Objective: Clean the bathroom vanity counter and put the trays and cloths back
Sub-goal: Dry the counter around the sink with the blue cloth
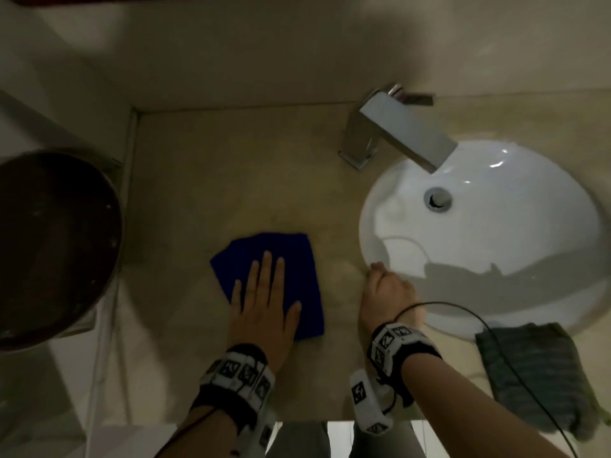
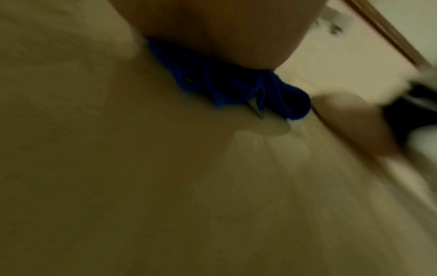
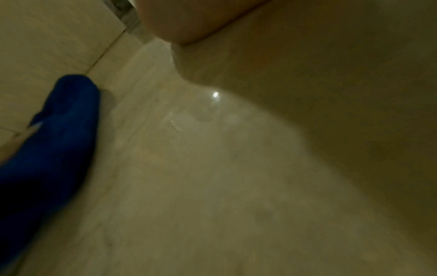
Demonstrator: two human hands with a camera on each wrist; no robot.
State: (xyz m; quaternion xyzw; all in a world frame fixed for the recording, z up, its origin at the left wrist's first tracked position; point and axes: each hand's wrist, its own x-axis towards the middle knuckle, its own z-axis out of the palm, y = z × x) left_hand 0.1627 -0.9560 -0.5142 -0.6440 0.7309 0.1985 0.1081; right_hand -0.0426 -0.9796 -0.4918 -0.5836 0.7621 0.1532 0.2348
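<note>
I see beige counter (image 1: 205, 180) | sink (image 1: 562, 285) right | left hand (image 1: 264, 302) flat on cloth (image 1: 291, 256) | right hand (image 1: 386, 292) clenched, empty

You have a beige counter (image 1: 205, 166) that looks like polished stone: smooth, with a soft sheen, and the right wrist view catches a small bright glint on it. The blue cloth (image 1: 274, 256) under your left hand (image 1: 264, 305) is matt and fuzzy, likely microfibre, with a soft rolled edge in the left wrist view. The sink (image 1: 496, 292) is glossy white ceramic with sharp reflections. The faucet (image 1: 396, 133) is smooth metal, brushed or satin as far as the blur allows. The grey cloth (image 1: 535, 375) by the basin is matt and ribbed. The dark round object (image 1: 56, 246) at your left is dull brown; its material is unclear.
</note>
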